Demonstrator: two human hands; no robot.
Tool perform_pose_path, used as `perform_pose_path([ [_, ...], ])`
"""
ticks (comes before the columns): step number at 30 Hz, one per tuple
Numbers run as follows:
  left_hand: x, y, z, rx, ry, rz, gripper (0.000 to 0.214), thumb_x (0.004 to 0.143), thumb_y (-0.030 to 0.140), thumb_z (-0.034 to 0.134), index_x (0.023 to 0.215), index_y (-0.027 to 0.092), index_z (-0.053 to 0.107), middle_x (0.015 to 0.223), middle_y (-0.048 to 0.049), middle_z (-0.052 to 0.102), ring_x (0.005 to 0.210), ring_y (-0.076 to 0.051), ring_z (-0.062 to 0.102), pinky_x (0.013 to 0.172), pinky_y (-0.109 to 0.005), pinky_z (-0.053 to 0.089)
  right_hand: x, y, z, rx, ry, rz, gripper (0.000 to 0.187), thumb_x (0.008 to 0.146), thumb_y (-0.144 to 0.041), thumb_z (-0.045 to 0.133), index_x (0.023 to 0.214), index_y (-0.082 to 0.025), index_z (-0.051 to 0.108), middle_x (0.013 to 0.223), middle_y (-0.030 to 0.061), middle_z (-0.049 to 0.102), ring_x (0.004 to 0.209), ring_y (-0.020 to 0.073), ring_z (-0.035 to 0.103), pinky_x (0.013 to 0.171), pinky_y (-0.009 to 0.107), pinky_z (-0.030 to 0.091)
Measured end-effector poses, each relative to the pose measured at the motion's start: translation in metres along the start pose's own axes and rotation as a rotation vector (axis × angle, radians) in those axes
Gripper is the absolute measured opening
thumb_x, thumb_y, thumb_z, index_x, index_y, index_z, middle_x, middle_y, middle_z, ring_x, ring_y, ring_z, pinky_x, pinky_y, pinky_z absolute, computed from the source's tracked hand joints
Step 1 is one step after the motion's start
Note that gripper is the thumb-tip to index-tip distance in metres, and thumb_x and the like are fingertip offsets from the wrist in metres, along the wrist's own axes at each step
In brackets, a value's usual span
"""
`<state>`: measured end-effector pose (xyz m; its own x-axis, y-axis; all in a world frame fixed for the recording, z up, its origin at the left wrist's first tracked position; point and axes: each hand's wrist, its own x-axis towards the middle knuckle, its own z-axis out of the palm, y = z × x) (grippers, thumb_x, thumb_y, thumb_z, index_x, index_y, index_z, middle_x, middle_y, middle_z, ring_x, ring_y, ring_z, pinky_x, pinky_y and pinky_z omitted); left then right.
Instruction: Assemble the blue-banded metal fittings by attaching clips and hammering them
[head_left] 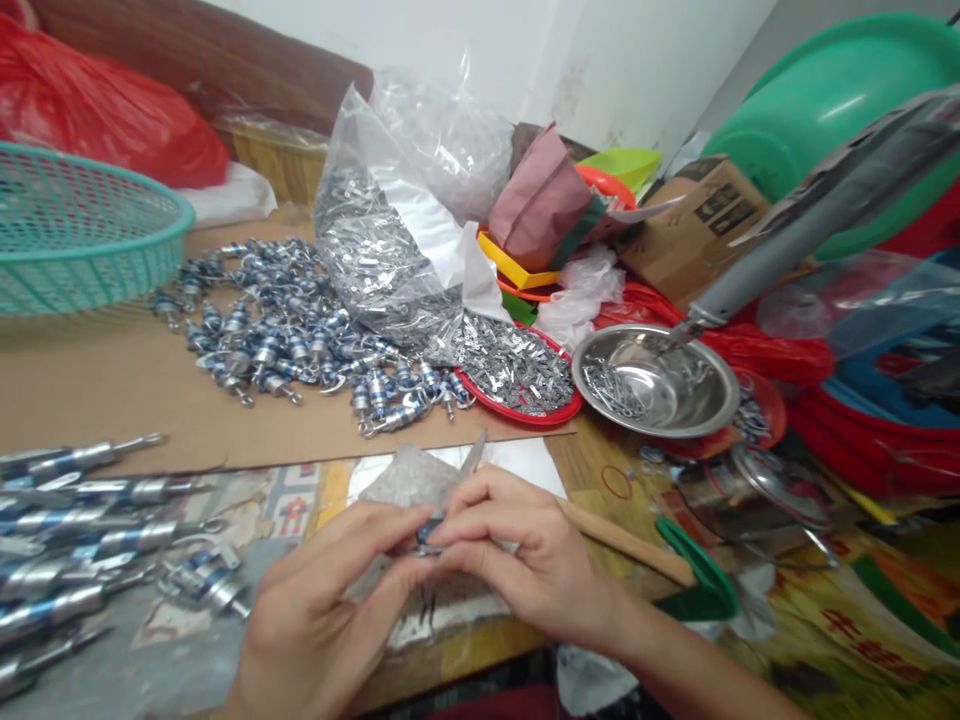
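My left hand [322, 610] and my right hand [517, 555] meet at the table's front edge, fingers pinched together on a small blue and silver metal part [427, 535]. A thin flat metal strip [472, 455] sticks up from between the fingers. Under the hands lies a small clear plastic bag [409, 475]. A pile of finished blue and silver parts [300, 335] lies on the cardboard sheet [90, 385] behind. More of them lie at the left [67, 530].
A teal basket [75, 235] stands at the far left. A clear bag of metal strips [382, 240] spills into a red plate [517, 375]. A steel bowl [656, 380] of small pieces sits to the right, with a grey tool [787, 235] above. Green-handled scissors [694, 575] lie near my right wrist.
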<state>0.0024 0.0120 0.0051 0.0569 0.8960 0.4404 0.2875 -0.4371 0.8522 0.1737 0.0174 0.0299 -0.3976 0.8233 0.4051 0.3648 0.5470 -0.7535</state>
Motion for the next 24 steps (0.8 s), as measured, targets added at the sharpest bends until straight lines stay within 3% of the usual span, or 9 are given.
perform_pose_path([
  [4,0.006,0.007,-0.003,-0.096,-0.025,-0.222,0.011,0.064,0.029,0.072,0.06,0.038,0.075,0.063,0.0049,0.072,0.056,-0.012,0.066,0.053,-0.014,0.049,-0.006,0.004,-0.004,-0.04,0.08,-0.144,0.027,0.078,-0.036,0.066,0.089,-0.011,0.065,0.079,0.0071,0.064,0.075,0.0144,0.062,0.068,0.024,0.052],
  [6,0.011,0.009,-0.005,-0.114,-0.067,-0.337,0.006,0.06,0.033,0.075,0.054,0.036,0.075,0.061,0.0035,0.073,0.056,-0.015,0.067,0.051,-0.016,0.05,-0.01,0.006,-0.006,-0.181,0.089,-0.3,0.024,0.079,-0.03,0.066,0.093,-0.011,0.062,0.082,0.0084,0.066,0.077,0.0148,0.063,0.068,0.024,0.053],
  [8,0.016,0.009,-0.009,-0.111,-0.137,-0.368,0.006,0.058,0.033,0.076,0.052,0.033,0.074,0.059,0.0018,0.074,0.056,-0.017,0.068,0.051,-0.019,0.052,-0.013,0.006,-0.009,-0.374,0.033,-0.474,0.011,0.085,-0.016,0.057,0.092,-0.01,0.064,0.085,0.0104,0.068,0.082,0.0165,0.064,0.071,0.026,0.054],
  [12,0.023,0.01,-0.016,0.021,-0.362,-0.318,0.012,0.064,0.033,0.071,0.053,0.028,0.073,0.059,0.001,0.074,0.058,-0.018,0.068,0.055,-0.021,0.052,-0.012,0.001,-0.015,-0.534,-0.06,-0.677,0.019,0.086,-0.008,0.048,0.086,-0.004,0.067,0.091,0.0146,0.071,0.087,0.0225,0.065,0.073,0.031,0.056],
  [15,0.023,0.012,-0.02,0.185,-0.475,-0.125,0.017,0.074,0.034,0.064,0.062,0.026,0.073,0.062,0.0013,0.073,0.06,-0.016,0.067,0.059,-0.021,0.05,-0.01,-0.001,-0.015,-0.523,-0.045,-0.667,0.019,0.086,-0.008,0.049,0.084,-0.003,0.068,0.09,0.0151,0.071,0.086,0.0218,0.066,0.074,0.03,0.056],
  [19,0.019,0.011,-0.023,0.275,-0.389,0.124,0.019,0.08,0.03,0.058,0.066,0.024,0.07,0.07,0.0013,0.07,0.064,-0.013,0.066,0.061,-0.018,0.048,-0.012,0.001,-0.011,-0.47,0.063,-0.566,0.023,0.088,-0.009,0.046,0.086,-0.005,0.069,0.087,0.014,0.072,0.083,0.0176,0.067,0.072,0.025,0.056],
  [21,0.015,0.008,-0.024,0.265,-0.357,0.138,0.014,0.079,0.031,0.06,0.068,0.027,0.069,0.079,0.0025,0.069,0.072,-0.013,0.066,0.065,-0.016,0.046,-0.015,0.0,-0.009,-0.447,0.094,-0.545,0.024,0.088,-0.009,0.045,0.086,-0.006,0.069,0.087,0.0135,0.072,0.082,0.0163,0.067,0.071,0.024,0.055],
  [24,0.008,0.004,-0.025,0.21,-0.34,0.041,0.008,0.075,0.034,0.064,0.07,0.033,0.07,0.091,0.0057,0.069,0.086,-0.013,0.065,0.078,-0.014,0.043,-0.02,-0.002,-0.006,-0.415,0.089,-0.496,0.021,0.085,-0.008,0.048,0.086,-0.008,0.069,0.088,0.0123,0.072,0.081,0.0153,0.068,0.072,0.022,0.055],
])
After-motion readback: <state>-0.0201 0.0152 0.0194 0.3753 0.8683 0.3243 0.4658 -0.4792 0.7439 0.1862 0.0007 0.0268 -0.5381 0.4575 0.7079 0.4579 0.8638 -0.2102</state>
